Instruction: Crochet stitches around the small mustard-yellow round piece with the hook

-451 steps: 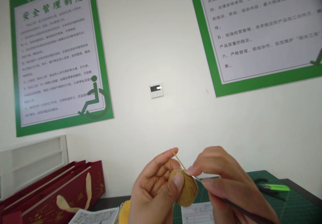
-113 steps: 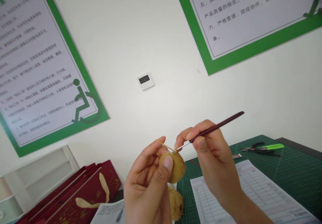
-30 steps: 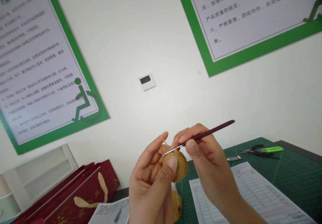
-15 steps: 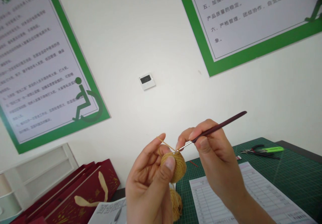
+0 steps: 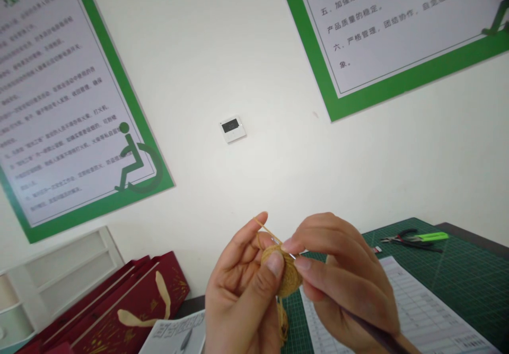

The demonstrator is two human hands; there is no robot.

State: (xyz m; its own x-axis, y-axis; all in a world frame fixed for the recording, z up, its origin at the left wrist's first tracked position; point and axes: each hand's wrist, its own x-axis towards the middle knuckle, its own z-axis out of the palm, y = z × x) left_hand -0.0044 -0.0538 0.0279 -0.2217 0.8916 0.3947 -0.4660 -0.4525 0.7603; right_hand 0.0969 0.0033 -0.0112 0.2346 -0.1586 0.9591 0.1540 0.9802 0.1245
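My left hand (image 5: 246,285) pinches a small round piece of mustard-yellow crochet (image 5: 291,277) between thumb and fingers. A strand of yellow yarn (image 5: 267,229) runs over its raised index fingertip down to the piece. My right hand (image 5: 350,274) is closed around a crochet hook (image 5: 368,328); its dark handle slants down to the lower right under the hand. The hook's thin metal shaft shows at the top edge of the crochet, by the strand. Below the left hand, a ball of the same yarn (image 5: 282,322) is partly hidden.
Under the hands lies a green cutting mat (image 5: 449,269) with a printed form (image 5: 421,311) on it. Pliers (image 5: 409,239) and a bright green-handled tool (image 5: 433,236) rest at the back right. Dark red gift bags (image 5: 151,301) and a booklet (image 5: 170,335) are at left.
The hook has swung from pointing up right to slanting down right, as my right hand turned over and moved closer to the crochet. My left hand shifted slightly right and down.
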